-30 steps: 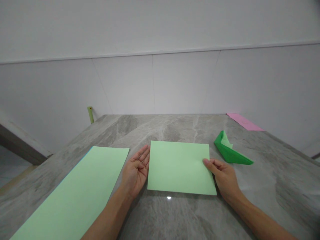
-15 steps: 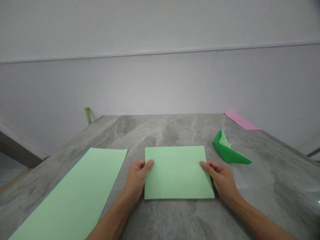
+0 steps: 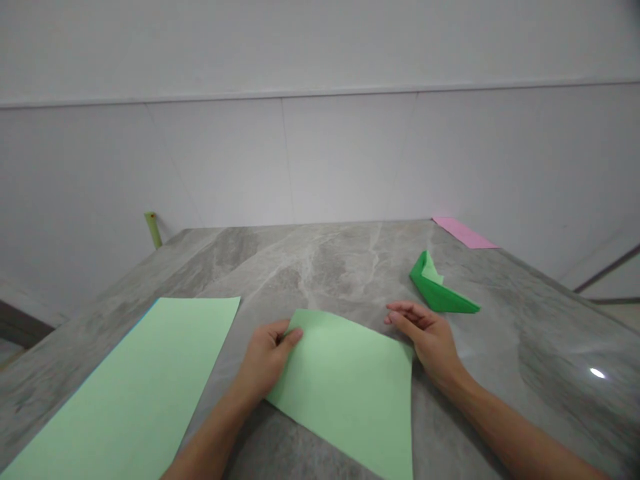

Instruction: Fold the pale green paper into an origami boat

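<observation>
A light green sheet of paper (image 3: 350, 387) is tilted at an angle in front of me, its lower right corner reaching the bottom of the view. My left hand (image 3: 267, 353) pinches its upper left edge, thumb on top and fingers behind. Just off the paper's upper right corner is my right hand (image 3: 425, 337), its fingers curved and apart with nothing between them. Beyond that hand lies a folded green paper boat (image 3: 440, 290), dark green outside with a paler inner part.
To the left, larger light green sheets (image 3: 145, 380) lie on the grey marbled table (image 3: 310, 260), a blue edge showing beneath. A pink paper (image 3: 465, 233) rests at the far right edge. A pale wall (image 3: 340, 153) stands behind, with a yellow-green strip (image 3: 153, 230) at the far left.
The paper has turned clockwise, its right side swinging down toward me. My right hand has let go of its right edge; my left hand still grips the left side. The view has shifted slightly.
</observation>
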Available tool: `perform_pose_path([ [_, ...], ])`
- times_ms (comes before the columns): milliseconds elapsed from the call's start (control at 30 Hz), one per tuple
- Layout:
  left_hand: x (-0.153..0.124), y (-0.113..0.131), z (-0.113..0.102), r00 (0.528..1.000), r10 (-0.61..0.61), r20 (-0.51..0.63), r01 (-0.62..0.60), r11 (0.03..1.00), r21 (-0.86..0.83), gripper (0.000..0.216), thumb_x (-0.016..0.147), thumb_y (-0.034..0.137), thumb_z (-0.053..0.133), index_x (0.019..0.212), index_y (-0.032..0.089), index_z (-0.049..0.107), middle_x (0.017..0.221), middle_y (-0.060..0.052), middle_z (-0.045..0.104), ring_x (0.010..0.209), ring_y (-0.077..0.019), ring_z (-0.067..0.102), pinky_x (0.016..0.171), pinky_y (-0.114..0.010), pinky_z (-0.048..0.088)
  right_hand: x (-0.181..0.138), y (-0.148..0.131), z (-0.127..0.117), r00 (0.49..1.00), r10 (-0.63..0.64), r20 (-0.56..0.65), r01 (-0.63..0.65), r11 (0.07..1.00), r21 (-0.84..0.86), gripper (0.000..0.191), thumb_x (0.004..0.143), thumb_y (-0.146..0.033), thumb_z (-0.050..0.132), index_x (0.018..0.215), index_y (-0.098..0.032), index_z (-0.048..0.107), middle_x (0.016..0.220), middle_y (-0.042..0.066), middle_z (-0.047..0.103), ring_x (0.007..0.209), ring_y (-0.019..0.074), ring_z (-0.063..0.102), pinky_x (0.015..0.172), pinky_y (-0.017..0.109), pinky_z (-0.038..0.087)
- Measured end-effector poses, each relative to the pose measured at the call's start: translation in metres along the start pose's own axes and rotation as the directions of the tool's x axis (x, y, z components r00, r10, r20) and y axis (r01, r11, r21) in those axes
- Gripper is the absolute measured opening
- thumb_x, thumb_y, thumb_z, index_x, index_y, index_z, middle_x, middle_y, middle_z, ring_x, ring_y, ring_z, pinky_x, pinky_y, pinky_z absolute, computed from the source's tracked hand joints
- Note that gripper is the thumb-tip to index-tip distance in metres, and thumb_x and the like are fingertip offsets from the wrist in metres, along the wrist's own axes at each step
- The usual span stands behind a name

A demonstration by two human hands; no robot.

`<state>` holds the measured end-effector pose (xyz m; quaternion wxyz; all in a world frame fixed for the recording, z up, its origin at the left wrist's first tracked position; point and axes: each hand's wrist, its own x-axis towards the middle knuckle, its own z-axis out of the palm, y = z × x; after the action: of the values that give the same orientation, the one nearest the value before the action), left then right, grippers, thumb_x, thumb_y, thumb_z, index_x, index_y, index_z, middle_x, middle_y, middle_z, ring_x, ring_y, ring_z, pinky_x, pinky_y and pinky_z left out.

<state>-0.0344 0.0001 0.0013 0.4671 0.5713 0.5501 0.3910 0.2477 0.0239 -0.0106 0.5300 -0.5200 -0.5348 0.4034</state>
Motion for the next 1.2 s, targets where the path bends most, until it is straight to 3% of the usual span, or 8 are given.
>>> perform_pose_path([
  [133, -0.006, 0.008, 0.004, 0.981, 0.147, 0.127, -0.175, 0.952, 0.252, 0.033, 0.086, 0.035, 0.051, 0.063, 0.015, 0.064, 0.058, 0.001, 0.054, 0.058, -0.0124, 0.045, 0.053, -0.021, 0.034, -0.011, -0.021, 0.002, 0.923, -0.238, 0.302, 0.331, 0.891, -0.312, 0.022, 0.083, -0.036, 0.063, 0.095, -0.02, 0.072, 0.088, 0.006, 0.071, 0.083, 0.0199, 0.061, 0.079, 0.033, 0.044],
  [267, -0.01, 0.014, 0.008, 0.945, 0.198, 0.259, -0.272, 0.917, 0.292, 0.031, 0.087, 0.033, 0.052, 0.07, 0.016, 0.071, 0.062, 0.001, 0.062, 0.059, -0.0124, 0.051, 0.057, -0.021, 0.037, -0.028, -0.031, 0.017, 0.805, -0.13, 0.579, 0.387, 0.855, -0.346, 0.02, 0.084, -0.036, 0.061, 0.081, -0.019, 0.073, 0.068, 0.002, 0.065, 0.065, 0.0155, 0.055, 0.063, 0.027, 0.041],
  [367, -0.007, 0.016, 0.002, 0.984, 0.129, 0.121, -0.154, 0.964, 0.218, 0.028, 0.082, 0.039, 0.06, 0.072, 0.016, 0.073, 0.062, 0.0, 0.065, 0.058, -0.0137, 0.056, 0.055, -0.022, 0.04, -0.03, -0.026, 0.021, 0.908, 0.015, 0.418, 0.132, 0.938, -0.321, 0.033, 0.084, -0.039, 0.059, 0.062, -0.016, 0.066, 0.055, 0.0, 0.057, 0.053, 0.0121, 0.049, 0.051, 0.024, 0.035],
  [467, -0.001, 0.018, -0.005, 0.994, -0.077, -0.072, 0.069, 0.992, -0.11, 0.034, 0.077, 0.043, 0.066, 0.094, 0.015, 0.072, 0.075, -0.005, 0.071, 0.063, -0.0174, 0.063, 0.059, -0.026, 0.049, -0.026, -0.019, 0.02, 0.963, 0.194, 0.189, -0.178, 0.979, -0.098, 0.035, 0.078, -0.047, 0.064, 0.065, -0.015, 0.064, 0.055, 0.0, 0.057, 0.048, 0.0108, 0.046, 0.045, 0.023, 0.033],
  [567, 0.002, 0.016, -0.003, 0.986, -0.159, 0.055, 0.168, 0.927, -0.336, 0.041, 0.073, 0.043, 0.071, 0.1, 0.012, 0.07, 0.083, -0.01, 0.072, 0.066, -0.0191, 0.066, 0.064, -0.03, 0.053, -0.022, -0.016, 0.021, 0.951, 0.275, 0.145, -0.289, 0.953, 0.091, 0.035, 0.073, -0.049, 0.07, 0.07, -0.015, 0.065, 0.055, 0.0, 0.058, 0.045, 0.0095, 0.045, 0.043, 0.022, 0.032],
  [700, 0.0, 0.008, 0.006, 0.981, -0.131, 0.141, 0.171, 0.93, -0.325, 0.035, 0.073, 0.043, 0.071, 0.085, 0.01, 0.072, 0.073, -0.009, 0.071, 0.06, -0.0174, 0.062, 0.061, -0.028, 0.049, -0.022, -0.013, 0.025, 0.942, 0.264, 0.206, -0.294, 0.946, 0.132, 0.037, 0.07, -0.05, 0.073, 0.067, -0.014, 0.064, 0.047, -0.004, 0.05, 0.041, 0.0058, 0.035, 0.041, 0.02, 0.023],
  [1067, -0.002, 0.014, -0.002, 0.975, 0.131, -0.177, -0.118, 0.989, 0.086, 0.036, 0.075, 0.038, 0.067, 0.048, 0.016, 0.057, 0.053, 0.002, 0.049, 0.054, -0.0106, 0.043, 0.051, -0.022, 0.033, -0.021, -0.016, 0.022, 0.985, 0.033, 0.169, -0.031, 0.999, -0.018, 0.03, 0.073, -0.045, 0.071, 0.062, -0.016, 0.068, 0.056, -0.001, 0.05, 0.052, 0.0101, 0.041, 0.047, 0.023, 0.03],
  [1200, -0.005, 0.02, -0.001, 0.991, 0.017, -0.133, -0.016, 1.0, 0.007, 0.036, 0.076, 0.037, 0.062, 0.048, 0.017, 0.053, 0.042, 0.005, 0.043, 0.04, -0.008, 0.038, 0.041, -0.021, 0.028, -0.021, -0.019, 0.022, 0.963, 0.114, 0.243, -0.108, 0.993, -0.036, 0.034, 0.076, -0.048, 0.065, 0.064, -0.016, 0.068, 0.046, -0.002, 0.05, 0.044, 0.0094, 0.039, 0.043, 0.023, 0.03],
])
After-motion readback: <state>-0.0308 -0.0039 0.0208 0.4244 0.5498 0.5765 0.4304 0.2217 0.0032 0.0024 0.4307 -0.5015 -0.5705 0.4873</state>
